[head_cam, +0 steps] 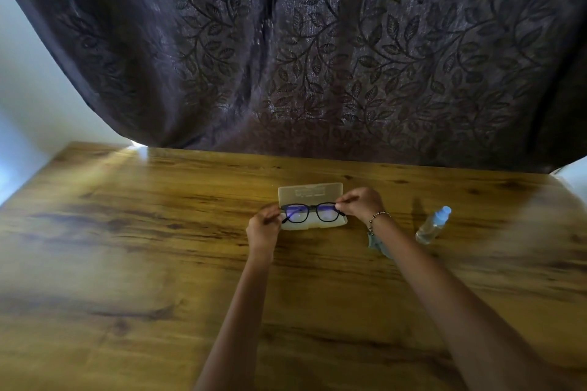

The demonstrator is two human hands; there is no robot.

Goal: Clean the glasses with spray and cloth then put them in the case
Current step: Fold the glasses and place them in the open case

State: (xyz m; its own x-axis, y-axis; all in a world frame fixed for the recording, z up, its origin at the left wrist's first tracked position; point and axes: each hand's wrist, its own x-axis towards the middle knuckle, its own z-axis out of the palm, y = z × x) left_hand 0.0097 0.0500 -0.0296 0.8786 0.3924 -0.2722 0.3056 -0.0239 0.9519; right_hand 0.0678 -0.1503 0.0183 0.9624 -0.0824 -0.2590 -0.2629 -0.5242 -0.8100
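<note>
two bare forearms show, uncovered from the picture's lower edge up to the hands. the left forearm point(235, 320) lies at about 6 o'clock of the frame, the right forearm point(451, 292) at about 5 o'clock. the right hand point(362, 203) has one thin beaded bracelet point(378, 219) round its wrist, at about 4 o'clock from the frame's middle; its small beads alternate pale and dark. the left hand point(263, 233) and its wrist are bare.

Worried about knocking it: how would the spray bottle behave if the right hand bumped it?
The bottle looks small, slim and clear, so it is probably light and easy to tip. Its round body would likely roll once down. The table looks glossy, so the bottle may also slide.
</note>
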